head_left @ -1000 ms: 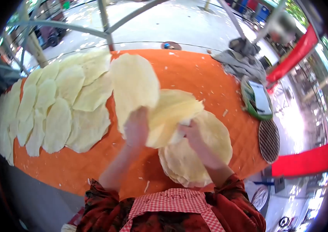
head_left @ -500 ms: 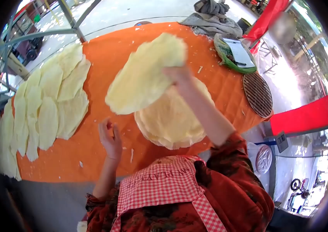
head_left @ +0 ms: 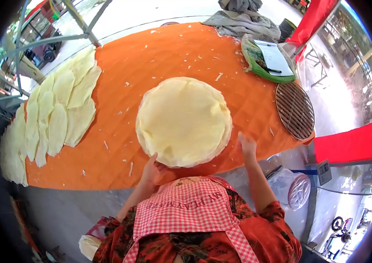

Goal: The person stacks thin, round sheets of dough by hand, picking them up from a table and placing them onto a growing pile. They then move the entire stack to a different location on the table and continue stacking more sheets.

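Observation:
A pile of thin, round, pale yellow dough sheets (head_left: pixel 183 120) lies on the orange cloth in front of me. At its lower left edge is my left hand (head_left: pixel 151 171), thumb and fingers apart at the rim, not closed on a sheet. To the pile's lower right, my right hand (head_left: pixel 247 147) hovers apart from it, slightly blurred, its fingers loosely out and holding nothing. The top sheet looks smooth, with a few creases near its border.
Overlapping pale sheets (head_left: pixel 58 105) cover the cloth's left end. At right are a green-rimmed tray (head_left: pixel 256 72) with a notepad (head_left: pixel 275 59) and pen, and a round slatted rack (head_left: pixel 294 110). Grey cloth (head_left: pixel 243 25) lies behind. Small scraps dot the orange cloth (head_left: pixel 120 65).
My right hand has let go of the raised sheet and moved down to the right. That sheet now lies on the pile. My left hand has come right, to the pile's edge.

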Demonstrator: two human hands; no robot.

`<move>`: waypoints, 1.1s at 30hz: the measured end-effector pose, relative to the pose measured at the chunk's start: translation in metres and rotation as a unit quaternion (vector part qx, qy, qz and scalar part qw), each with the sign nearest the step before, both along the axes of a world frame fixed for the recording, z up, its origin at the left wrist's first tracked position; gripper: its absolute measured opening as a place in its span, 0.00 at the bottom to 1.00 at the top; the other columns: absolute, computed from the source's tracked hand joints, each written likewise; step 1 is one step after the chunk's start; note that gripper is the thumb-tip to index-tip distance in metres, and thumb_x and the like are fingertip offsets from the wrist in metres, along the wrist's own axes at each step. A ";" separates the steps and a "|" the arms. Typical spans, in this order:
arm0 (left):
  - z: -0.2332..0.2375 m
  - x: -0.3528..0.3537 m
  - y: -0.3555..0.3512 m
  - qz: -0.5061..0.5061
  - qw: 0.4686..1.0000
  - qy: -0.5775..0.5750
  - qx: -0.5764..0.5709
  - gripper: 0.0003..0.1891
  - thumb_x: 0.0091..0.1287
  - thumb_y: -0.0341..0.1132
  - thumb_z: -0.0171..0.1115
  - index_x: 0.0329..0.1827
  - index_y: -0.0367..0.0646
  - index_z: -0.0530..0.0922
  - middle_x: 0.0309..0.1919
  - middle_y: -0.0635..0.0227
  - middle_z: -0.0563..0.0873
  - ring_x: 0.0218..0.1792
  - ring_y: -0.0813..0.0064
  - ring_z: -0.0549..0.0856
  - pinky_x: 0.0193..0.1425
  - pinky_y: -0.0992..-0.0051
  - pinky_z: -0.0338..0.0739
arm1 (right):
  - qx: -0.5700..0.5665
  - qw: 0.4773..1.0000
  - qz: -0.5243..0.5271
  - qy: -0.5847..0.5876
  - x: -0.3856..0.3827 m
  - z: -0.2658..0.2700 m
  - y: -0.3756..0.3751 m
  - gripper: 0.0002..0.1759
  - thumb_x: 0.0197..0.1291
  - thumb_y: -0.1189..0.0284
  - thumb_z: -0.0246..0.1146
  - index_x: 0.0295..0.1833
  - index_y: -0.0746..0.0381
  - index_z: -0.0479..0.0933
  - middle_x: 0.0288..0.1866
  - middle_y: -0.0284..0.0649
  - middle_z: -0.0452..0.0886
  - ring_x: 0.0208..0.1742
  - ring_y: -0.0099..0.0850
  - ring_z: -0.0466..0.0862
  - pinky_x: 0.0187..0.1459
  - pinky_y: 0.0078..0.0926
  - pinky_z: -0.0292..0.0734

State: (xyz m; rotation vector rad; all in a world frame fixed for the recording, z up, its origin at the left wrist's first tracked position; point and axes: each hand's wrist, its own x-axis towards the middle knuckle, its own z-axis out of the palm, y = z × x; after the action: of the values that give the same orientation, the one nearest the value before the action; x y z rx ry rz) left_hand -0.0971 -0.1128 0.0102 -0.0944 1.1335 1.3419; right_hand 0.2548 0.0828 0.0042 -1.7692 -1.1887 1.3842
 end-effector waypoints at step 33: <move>0.012 -0.092 -0.003 0.157 0.962 0.208 0.085 0.08 0.71 0.32 0.55 0.46 0.37 0.74 0.35 0.64 0.84 0.32 0.73 0.85 0.40 0.73 0.82 | 0.468 0.686 0.539 -0.144 -0.312 0.059 -0.048 0.20 0.49 0.69 0.69 0.47 0.64 0.75 0.53 0.43 0.77 0.54 0.42 0.77 0.52 0.35 0.76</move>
State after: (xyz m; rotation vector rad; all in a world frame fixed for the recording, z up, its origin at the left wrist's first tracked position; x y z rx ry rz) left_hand -0.1888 -0.1153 0.0222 0.1460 1.3879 1.7944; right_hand -0.0572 0.0350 0.0633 -0.4322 -2.7023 0.6007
